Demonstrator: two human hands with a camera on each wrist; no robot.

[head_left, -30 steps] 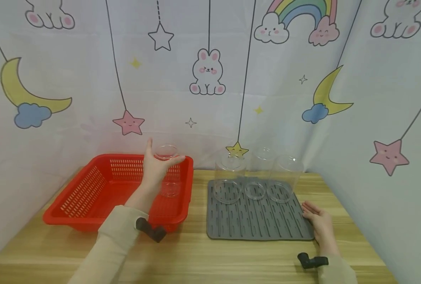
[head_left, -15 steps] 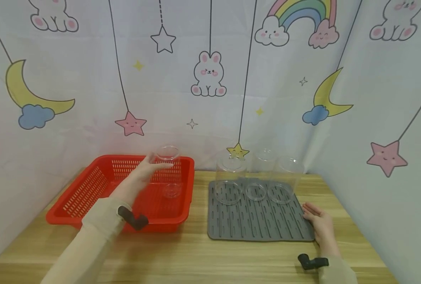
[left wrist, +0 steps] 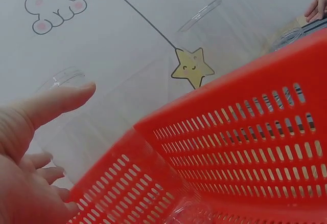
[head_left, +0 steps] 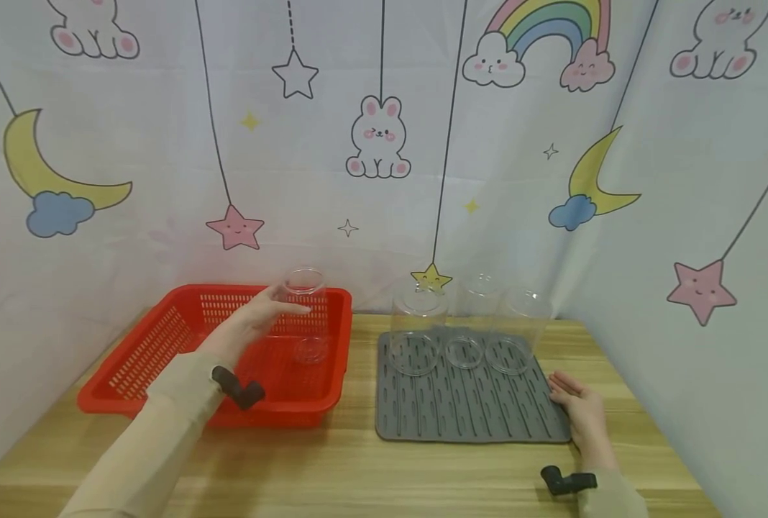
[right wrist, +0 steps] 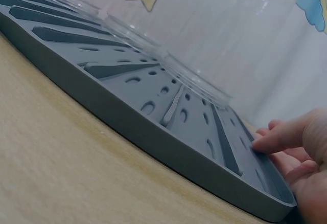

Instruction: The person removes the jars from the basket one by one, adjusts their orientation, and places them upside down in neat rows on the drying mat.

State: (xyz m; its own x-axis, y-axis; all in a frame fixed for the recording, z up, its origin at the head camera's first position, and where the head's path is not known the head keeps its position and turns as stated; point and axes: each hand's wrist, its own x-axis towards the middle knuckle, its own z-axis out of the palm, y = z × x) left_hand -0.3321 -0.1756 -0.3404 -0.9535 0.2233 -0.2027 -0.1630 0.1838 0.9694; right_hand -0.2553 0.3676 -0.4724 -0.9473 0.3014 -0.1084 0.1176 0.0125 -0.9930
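Observation:
In the head view a clear cup point(head_left: 306, 320) stands upright inside the red basket point(head_left: 341, 360), near its right wall. My left hand point(head_left: 251, 324) is at the cup's upper left side, thumb extended across its front; whether the skin touches it is hard to tell. In the left wrist view the thumb point(left wrist: 61, 104) is straight and the other fingers are relaxed. My right hand point(head_left: 581, 410) rests at the right edge of the grey drying mat point(head_left: 474, 410), the thumb point(right wrist: 278, 137) over its rim in the right wrist view.
Toward the back of the mat stand a wide clear cup point(head_left: 418, 327), a narrower clear cup point(head_left: 477, 309) and another clear cup point(head_left: 520, 324). Mat and basket lie on a wooden table point(head_left: 358, 475). Behind them hangs a printed curtain point(head_left: 332, 180).
My left hand has drawn back left and lower from over the cup, its thumb and fingers less widely spread. The cup stays in the basket. My right hand remains at the mat.

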